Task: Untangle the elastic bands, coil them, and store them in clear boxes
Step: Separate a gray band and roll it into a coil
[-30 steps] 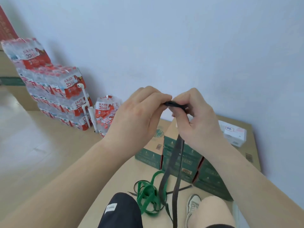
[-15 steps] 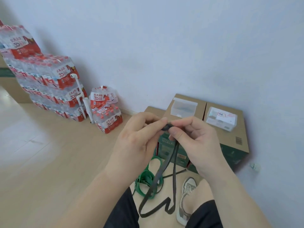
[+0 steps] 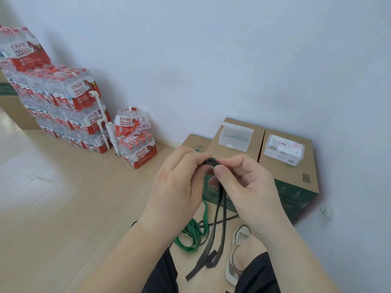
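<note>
black elastic band point(image 3: 218, 210) pinched between left hand point(image 3: 175, 187) and right hand point(image 3: 249, 182) fingers (ends dangling below)

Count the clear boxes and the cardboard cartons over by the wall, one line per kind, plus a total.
Clear boxes: 2
Cardboard cartons: 3
Total: 5
</note>
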